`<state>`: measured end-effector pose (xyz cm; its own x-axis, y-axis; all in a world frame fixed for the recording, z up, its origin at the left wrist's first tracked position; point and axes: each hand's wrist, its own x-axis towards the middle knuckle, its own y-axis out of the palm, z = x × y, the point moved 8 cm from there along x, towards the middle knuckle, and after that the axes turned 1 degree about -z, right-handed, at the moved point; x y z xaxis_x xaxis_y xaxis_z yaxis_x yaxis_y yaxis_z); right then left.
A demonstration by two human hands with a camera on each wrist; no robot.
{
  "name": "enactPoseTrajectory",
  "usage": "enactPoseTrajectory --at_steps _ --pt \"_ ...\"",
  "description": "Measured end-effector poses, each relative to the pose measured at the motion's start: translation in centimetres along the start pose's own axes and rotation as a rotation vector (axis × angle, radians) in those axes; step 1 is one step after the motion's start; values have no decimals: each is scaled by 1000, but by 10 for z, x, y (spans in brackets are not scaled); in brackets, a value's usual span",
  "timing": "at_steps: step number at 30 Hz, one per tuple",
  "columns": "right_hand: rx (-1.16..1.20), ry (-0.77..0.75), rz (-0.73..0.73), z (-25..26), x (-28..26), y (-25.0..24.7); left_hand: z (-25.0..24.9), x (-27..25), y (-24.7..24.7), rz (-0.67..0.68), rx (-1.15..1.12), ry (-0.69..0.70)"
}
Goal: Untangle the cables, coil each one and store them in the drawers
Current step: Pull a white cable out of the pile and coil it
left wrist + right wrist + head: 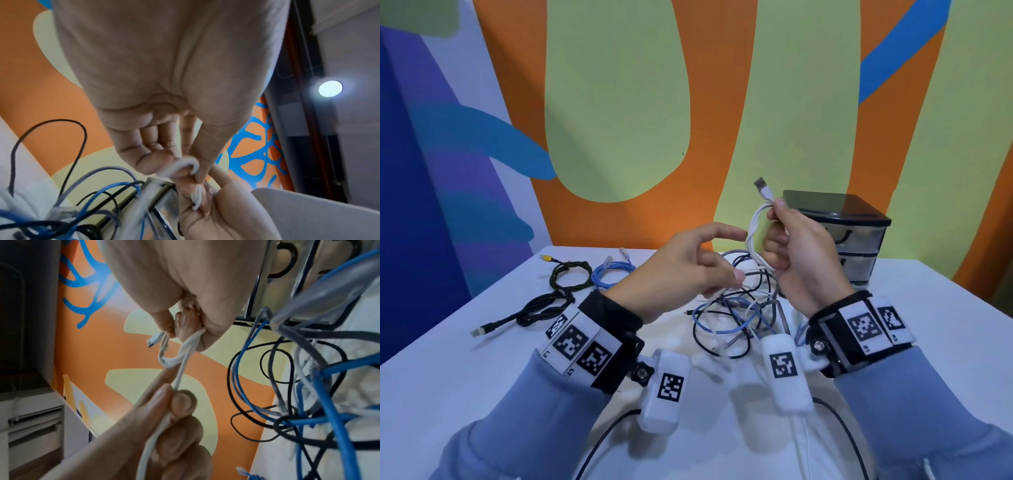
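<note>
A white USB cable (pixel 751 236) is held in loops above the table, its plug (pixel 762 186) pointing up. My right hand (pixel 777 222) grips the loops; in the right wrist view the loops (pixel 180 352) hang from my right hand (pixel 185 324). My left hand (pixel 732 263) pinches the trailing strand just below, thumb against fingers (pixel 164 394). The left wrist view shows the same white cable (pixel 185 164) at my left fingertips. A tangle of blue, black, grey and white cables (pixel 736 318) lies under both hands. The small black-framed drawer unit (pixel 849 236) stands behind my right hand, its drawers pushed in.
Three separate cables lie at the table's left: a coiled dark cable with a yellow plug (pixel 568 274), a coiled blue network cable (pixel 609 274) and a bundled black cable (pixel 534 311). A painted wall rises right behind the table. A black lead (pixel 839 425) runs off the near edge.
</note>
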<state>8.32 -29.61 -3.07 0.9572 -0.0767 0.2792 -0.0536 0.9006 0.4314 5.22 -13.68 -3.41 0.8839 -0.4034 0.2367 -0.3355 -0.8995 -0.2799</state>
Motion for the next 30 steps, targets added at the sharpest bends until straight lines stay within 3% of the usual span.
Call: enactPoseTrajectory --at_steps 5,12,16,20,25,30 --pt "-20 -39 93 5 -5 12 -1 0 -12 -102 -206 -23" --pt "-101 -57 -124 6 -3 -9 -11 -3 -5 11 -467 -5" --pt "-184 -10 -108 -3 -3 -5 -20 -7 -6 38 -608 48" --pt "-219 36 -6 -12 -8 12 -24 -7 -11 -111 -430 174" --pt "-136 103 113 -26 -18 32 -28 -5 -31 -318 87 352" --pt "-35 115 150 -29 -19 37 -23 -5 -26 -300 87 285"
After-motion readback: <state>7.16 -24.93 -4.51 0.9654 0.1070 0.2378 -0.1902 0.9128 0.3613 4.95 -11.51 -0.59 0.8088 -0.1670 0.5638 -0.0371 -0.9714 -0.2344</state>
